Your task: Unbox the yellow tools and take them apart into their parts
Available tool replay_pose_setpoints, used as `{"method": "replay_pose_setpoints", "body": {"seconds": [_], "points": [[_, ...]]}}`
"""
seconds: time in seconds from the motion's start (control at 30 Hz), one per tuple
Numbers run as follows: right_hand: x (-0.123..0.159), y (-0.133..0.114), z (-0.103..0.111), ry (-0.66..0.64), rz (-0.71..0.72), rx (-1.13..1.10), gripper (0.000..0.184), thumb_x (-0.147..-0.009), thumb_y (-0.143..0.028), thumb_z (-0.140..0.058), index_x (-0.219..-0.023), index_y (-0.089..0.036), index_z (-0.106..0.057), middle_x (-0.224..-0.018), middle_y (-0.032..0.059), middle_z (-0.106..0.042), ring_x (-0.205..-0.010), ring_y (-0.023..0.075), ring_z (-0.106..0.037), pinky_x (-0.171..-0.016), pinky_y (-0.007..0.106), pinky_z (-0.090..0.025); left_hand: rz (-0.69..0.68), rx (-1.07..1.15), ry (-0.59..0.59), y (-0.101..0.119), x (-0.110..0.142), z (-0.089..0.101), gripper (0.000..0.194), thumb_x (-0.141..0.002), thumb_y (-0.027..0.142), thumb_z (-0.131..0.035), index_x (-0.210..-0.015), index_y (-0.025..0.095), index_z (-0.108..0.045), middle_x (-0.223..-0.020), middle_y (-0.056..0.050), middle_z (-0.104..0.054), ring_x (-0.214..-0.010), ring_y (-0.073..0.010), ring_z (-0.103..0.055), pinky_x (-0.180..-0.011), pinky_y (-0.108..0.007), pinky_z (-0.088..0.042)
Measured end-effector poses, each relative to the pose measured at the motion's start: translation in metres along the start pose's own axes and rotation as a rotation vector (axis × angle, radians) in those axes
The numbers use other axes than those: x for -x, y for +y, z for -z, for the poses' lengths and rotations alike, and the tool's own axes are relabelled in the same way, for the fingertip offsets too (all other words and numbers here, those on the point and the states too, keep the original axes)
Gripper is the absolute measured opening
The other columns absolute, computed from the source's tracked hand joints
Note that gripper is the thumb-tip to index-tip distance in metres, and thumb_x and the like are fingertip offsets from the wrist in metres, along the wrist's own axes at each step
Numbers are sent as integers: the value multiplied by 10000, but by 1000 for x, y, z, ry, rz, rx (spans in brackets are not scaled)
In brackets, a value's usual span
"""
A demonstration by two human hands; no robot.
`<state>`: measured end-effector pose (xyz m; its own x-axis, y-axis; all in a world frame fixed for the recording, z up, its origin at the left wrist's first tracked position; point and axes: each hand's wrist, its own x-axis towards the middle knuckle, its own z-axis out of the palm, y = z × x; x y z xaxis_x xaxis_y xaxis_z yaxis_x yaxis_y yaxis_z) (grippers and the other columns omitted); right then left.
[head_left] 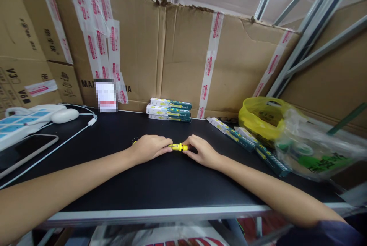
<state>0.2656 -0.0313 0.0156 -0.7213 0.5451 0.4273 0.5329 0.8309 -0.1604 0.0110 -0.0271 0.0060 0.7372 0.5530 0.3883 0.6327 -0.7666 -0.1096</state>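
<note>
The yellow stick-shaped tool (176, 147) lies in front of the stack of boxes (169, 110), on the side nearer the person, above or on the black tabletop (160, 192); whether it touches that surface cannot be told. The person's left hand (150, 148), forward and left of the stack, closes thumb and fingers narrowly round the tool's left part. The right hand (203, 150), forward and right of the stack, pinches the opposite end between thumb and fingertips, with little gap. The step in hand appears to be two-handed handling of the tool's right end. A next move there would call for a steady left hold and fine, aligned fingertip control from the right. Two loose boxes (236, 137) slant to the right of the stack, and a yellow plastic bag (258, 123) stands beyond them, farther right.
</note>
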Motion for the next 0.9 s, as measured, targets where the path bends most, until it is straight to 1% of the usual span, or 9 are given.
{"method": "replay_pose_setpoints", "body": {"seconds": [0.1,0.17,0.27,0.33,0.43,0.5,0.57,0.73,0.9], "points": [[2,2,-2,39,15,13,90,-884,-260,-525,-928,-182,-508,-811,42,-569,-729,156,-515,-663,269,-424,17,9,-14,1,0,2,327,-977,435,-324,-1021,227,-572,-835,5,-661,-773,-153,-647,-608,-218,-403],[2,2,-1,48,-13,44,106,-900,-274,-493,-952,-182,-498,-826,45,-570,-731,156,-520,-669,269,-427,38,9,-9,1,0,2,323,-975,436,-329,-1022,231,-575,-838,6,-665,-771,-149,-645,-602,-214,-400],[0,2,3,24,-149,148,163,-950,-307,-382,-969,-181,-483,-853,49,-576,-747,157,-528,-691,270,-419,54,11,23,1,0,2,331,-973,444,-330,-1041,231,-575,-879,-2,-674,-787,-148,-643,-619,-217,-408],[-2,5,6,-12,-257,271,217,-965,-313,-329,-912,-181,-493,-830,48,-577,-754,165,-529,-688,272,-402,53,18,36,1,0,2,327,-971,443,-337,-1041,231,-576,-888,-2,-672,-800,-150,-640,-636,-222,-412],[-3,15,10,-104,-385,448,271,-949,-333,-362,-791,-180,-519,-782,53,-584,-763,178,-541,-667,271,-369,64,26,34,1,1,2,295,-963,438,-368,-1035,236,-572,-871,8,-657,-804,-151,-631,-638,-227,-406],[-3,23,12,-161,-459,505,302,-940,-348,-381,-748,-176,-539,-779,60,-597,-777,179,-558,-656,267,-353,70,25,36,1,1,3,277,-955,435,-390,-1038,236,-565,-869,10,-641,-806,-153,-624,-632,-229,-399],[-3,30,13,-187,-514,526,328,-938,-365,-384,-736,-173,-557,-795,65,-608,-789,178,-572,-646,263,-343,69,24,44,2,1,4,268,-950,435,-404,-1039,234,-558,-870,11,-624,-801,-150,-618,-628,-229,-395],[-1,36,14,-174,-531,537,349,-916,-442,-420,-737,-177,-561,-802,57,-613,-768,174,-575,-611,260,-320,71,20,66,3,2,4,254,-948,425,-414,-1041,232,-551,-866,17,-595,-776,-140,-613,-603,-224,-386],[-1,36,14,-155,-516,535,295,-913,-419,-432,-764,-183,-529,-787,45,-611,-749,166,-570,-592,255,-301,99,7,65,2,2,3,253,-943,431,-421,-1030,234,-554,-878,18,-595,-751,-137,-608,-581,-221,-379]]}}
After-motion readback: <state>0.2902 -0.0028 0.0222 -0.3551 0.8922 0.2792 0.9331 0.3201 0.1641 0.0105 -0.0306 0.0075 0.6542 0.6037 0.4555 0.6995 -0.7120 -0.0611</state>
